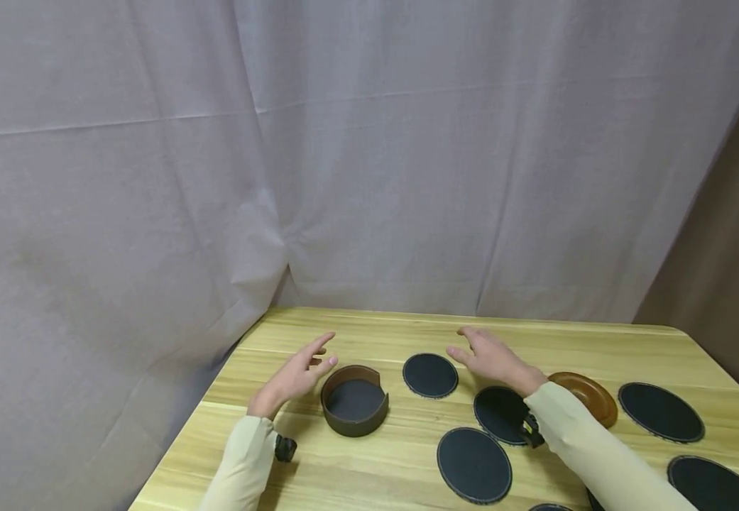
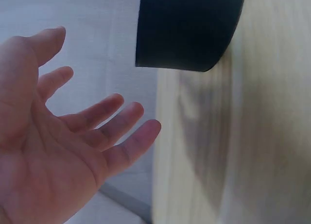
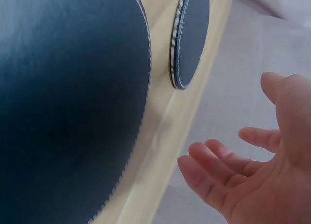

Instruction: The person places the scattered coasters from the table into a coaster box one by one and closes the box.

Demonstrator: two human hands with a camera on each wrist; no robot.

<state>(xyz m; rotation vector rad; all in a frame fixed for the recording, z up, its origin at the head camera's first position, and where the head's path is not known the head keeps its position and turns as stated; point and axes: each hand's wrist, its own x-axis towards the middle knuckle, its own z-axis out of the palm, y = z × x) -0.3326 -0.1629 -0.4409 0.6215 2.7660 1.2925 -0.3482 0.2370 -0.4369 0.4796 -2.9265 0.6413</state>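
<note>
A: In the head view, where is the holder?

B: On the table, just to the right of the left hand. It's a low round tub, dark brown outside and warmer brown inside, with a dark floor and a gap cut in the wall on its right.

A: And the coasters?

B: Flat, round, almost black, with a thin pale line along the edge. One lies between the holder and the right hand, another sits partly covered by the right arm, and a third is nearer the viewer. More lie off to the right, some cut by the frame, near a glossy brown disc that the right sleeve overlaps.

A: How are both hands?

B: Raised over the table, fingers apart, grasping nothing.

A: The left wrist view?

B: The palm shows, fingers spread and slightly bent, apart from the holder. Only part of that is in frame, a black-looking wall with a straight cut edge. Past the table edge hangs pale curtain.

A: And the right wrist?

B: Loose, parted fingers, well clear of the coasters. One fills the left side, large and bluish black, with pale stitching round its rim. Another, farther off, appears at a slant, its edge also stitched.
</note>
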